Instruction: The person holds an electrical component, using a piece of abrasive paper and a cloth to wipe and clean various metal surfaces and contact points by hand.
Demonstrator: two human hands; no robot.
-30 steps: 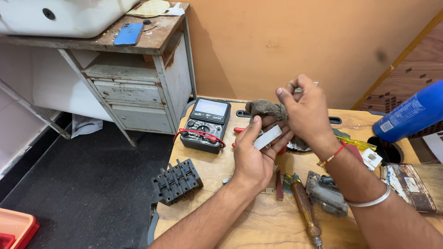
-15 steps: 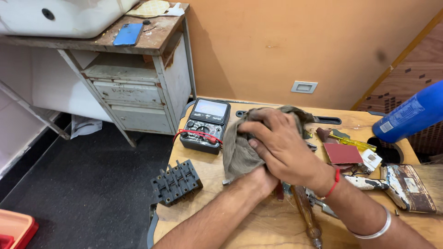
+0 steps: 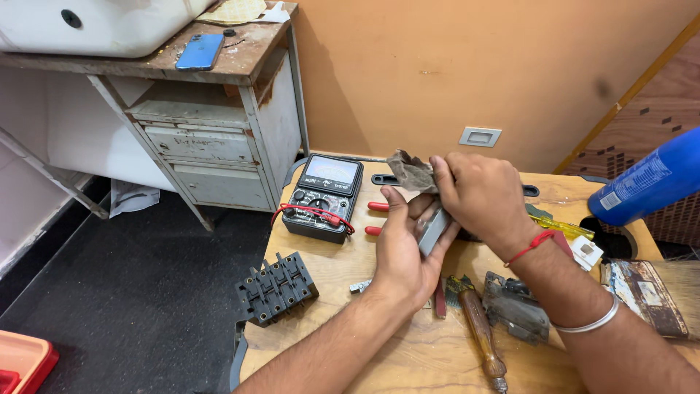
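Cradling a small grey block [image 3: 434, 228] in its palm, the left hand [image 3: 402, 252] curls its fingers up around the piece and holds it above the wooden tabletop [image 3: 408, 357]. The right hand [image 3: 481, 195] is closed on a crumpled brown-grey rag [image 3: 413, 172], pressing it against the top of the block, so both hands meet over the middle of the tabletop. Just left of them sits a black analogue meter [image 3: 324, 197] with red leads, and nearer the front edge lies a black terminal block [image 3: 275, 287]. A wooden-handled screwdriver [image 3: 477, 328] lies below the right wrist, and a blue can [image 3: 645, 186] stands off to the right.
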